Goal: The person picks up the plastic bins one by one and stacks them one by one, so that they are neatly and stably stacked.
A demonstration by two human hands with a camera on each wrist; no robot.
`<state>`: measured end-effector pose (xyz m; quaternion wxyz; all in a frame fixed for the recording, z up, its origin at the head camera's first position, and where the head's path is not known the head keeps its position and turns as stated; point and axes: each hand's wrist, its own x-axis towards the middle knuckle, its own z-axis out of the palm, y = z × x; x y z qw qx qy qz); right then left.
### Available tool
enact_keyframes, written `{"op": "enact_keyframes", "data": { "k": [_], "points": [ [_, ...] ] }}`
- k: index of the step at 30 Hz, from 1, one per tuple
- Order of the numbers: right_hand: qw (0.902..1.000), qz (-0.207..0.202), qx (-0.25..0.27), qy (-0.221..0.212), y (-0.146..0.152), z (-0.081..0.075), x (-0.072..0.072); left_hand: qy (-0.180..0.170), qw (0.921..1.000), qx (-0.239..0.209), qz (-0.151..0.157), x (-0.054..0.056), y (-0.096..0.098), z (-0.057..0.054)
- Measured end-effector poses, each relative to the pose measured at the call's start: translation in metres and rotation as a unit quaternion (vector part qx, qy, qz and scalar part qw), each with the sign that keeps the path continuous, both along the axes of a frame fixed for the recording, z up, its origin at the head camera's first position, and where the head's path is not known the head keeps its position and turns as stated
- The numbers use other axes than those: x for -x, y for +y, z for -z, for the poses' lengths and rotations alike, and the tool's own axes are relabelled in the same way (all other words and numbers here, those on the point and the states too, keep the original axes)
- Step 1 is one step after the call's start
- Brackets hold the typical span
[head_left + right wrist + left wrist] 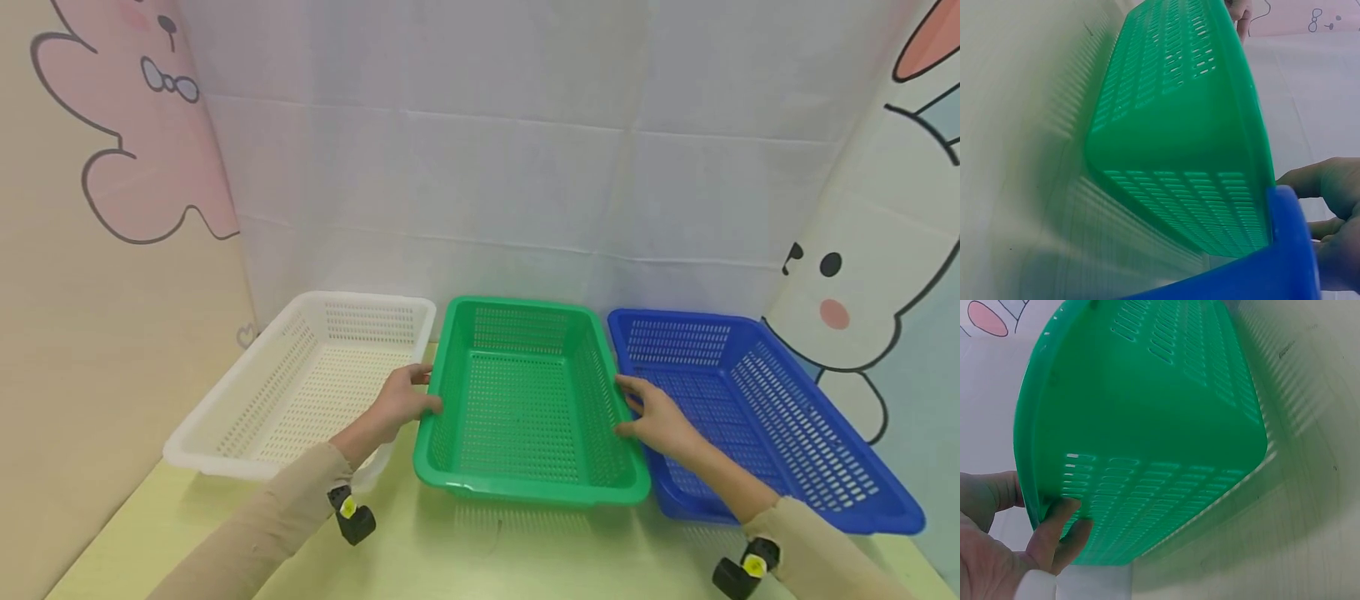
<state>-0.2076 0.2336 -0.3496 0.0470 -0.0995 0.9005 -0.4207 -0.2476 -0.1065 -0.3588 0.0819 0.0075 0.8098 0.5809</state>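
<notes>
A green plastic basket (517, 417) with slotted walls sits in the middle of the table, between a white basket and a blue one. My left hand (401, 396) grips its left rim, with fingers (1054, 534) against the outer wall beneath the lip. At the opposite side, my right hand (660, 421) holds the right rim, its thumb over the edge; the blue basket's rim partly hides this hand in the right wrist view. Nothing lies inside the green basket.
The white basket (213, 462) stands at the left, angled outward. At the right, the blue basket (757, 400) lies close against the green one. Behind them hangs a white cloth (480, 183). The pale yellow table (465, 558) extends in front.
</notes>
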Motion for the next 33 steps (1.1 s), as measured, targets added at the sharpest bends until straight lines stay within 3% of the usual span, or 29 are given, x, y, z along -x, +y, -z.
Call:
{"op": "enact_keyframes", "data": {
  "k": [8, 23, 33],
  "points": [
    [0.9997, 0.001, 0.021, 0.008, 0.002, 0.003, 0.0, -0.006, 0.9992, -0.034, -0.021, -0.009, -0.005, -0.008],
    [0.9975, 0.027, 0.064, -0.012, -0.004, 0.001, -0.003, -0.007, 0.9981, -0.058, -0.023, -0.008, -0.02, -0.011],
    [0.9809, 0.072, 0.178, -0.027, -0.018, -0.006, -0.011, -0.01, 0.9973, -0.071, -0.011, -0.006, -0.027, -0.011]
  ]
}}
